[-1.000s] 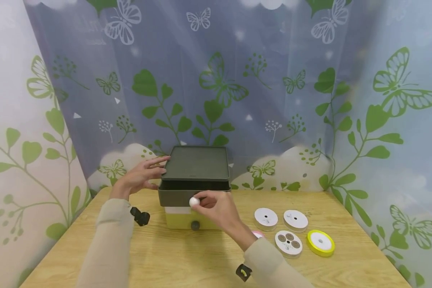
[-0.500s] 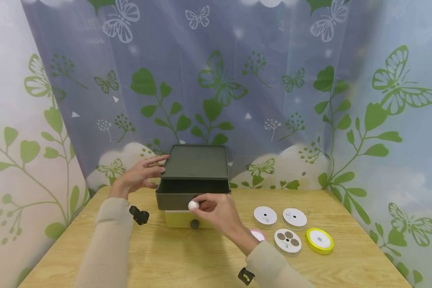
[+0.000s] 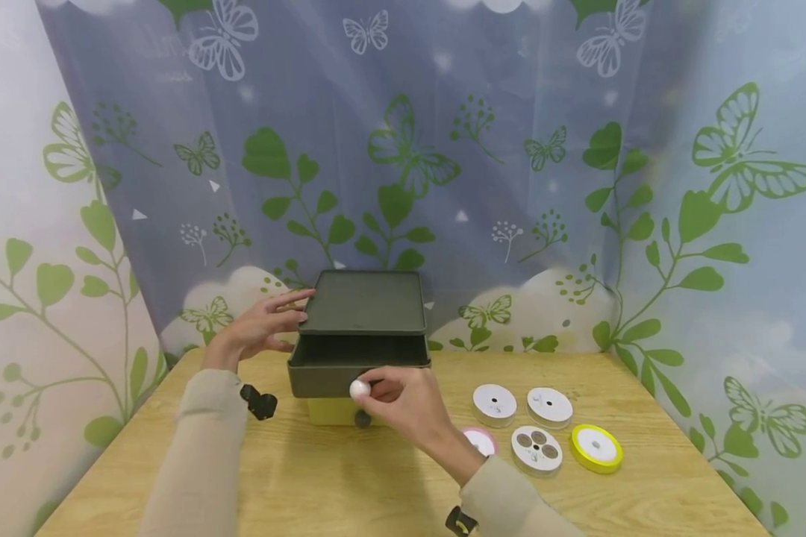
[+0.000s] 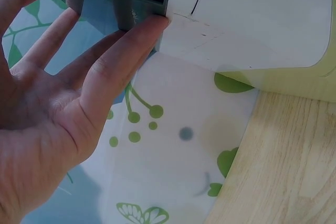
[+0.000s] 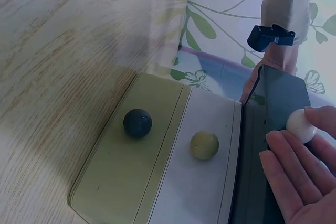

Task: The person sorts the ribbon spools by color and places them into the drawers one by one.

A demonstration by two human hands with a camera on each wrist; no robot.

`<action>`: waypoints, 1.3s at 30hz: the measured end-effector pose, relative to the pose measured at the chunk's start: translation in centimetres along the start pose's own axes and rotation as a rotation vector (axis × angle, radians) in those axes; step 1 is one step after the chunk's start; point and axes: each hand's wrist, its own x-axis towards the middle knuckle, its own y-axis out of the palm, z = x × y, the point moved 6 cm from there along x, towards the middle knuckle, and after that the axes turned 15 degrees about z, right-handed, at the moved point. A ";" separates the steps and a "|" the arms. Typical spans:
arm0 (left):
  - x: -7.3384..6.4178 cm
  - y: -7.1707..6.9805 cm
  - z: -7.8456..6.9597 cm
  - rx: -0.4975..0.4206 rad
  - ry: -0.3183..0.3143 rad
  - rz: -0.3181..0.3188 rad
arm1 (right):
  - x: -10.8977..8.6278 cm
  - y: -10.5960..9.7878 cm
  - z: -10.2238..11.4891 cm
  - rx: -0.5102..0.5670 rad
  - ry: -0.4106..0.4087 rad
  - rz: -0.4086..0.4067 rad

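Note:
A small drawer cabinet stands on the table, with a dark green lid [image 3: 369, 300], a white middle drawer [image 5: 202, 177] and a yellow bottom drawer [image 3: 325, 411]. Its dark green top drawer [image 3: 322, 380] is pulled partly out, and the part of its inside that shows is dark. My right hand [image 3: 406, 403] pinches that drawer's round white knob [image 3: 359, 389] between thumb and fingers. Against the cabinet's upper left side rests my left hand [image 3: 258, 328], its fingers spread and fairly straight; the left wrist view shows fingertips touching the dark edge.
Right of the cabinet lie several ribbon spools, among them a white spool [image 3: 494, 404], a yellow spool [image 3: 597, 448] and a pink-edged spool [image 3: 480, 441] partly behind my right wrist. A patterned curtain [image 3: 497, 179] hangs behind the wooden table [image 3: 322, 492].
The top drawer has slid out toward me, with my right hand moving along on its knob. The gap behind its front has widened. My left hand stays at the cabinet's side.

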 end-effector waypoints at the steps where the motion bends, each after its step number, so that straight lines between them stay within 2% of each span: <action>1: 0.0 0.0 0.0 0.003 0.000 -0.001 | -0.1 0.0 0.1 -0.004 0.003 0.003; 10: 0.0 0.0 -0.1 0.014 -0.001 0.001 | -1.0 0.7 0.9 -0.055 -0.019 0.017; 28: 0.0 -0.2 -0.1 0.043 0.008 0.013 | -2.6 1.1 2.3 -0.061 -0.048 0.066; 39: 0.0 -0.2 0.0 0.033 0.009 0.019 | -3.4 1.3 3.0 -0.099 -0.128 0.061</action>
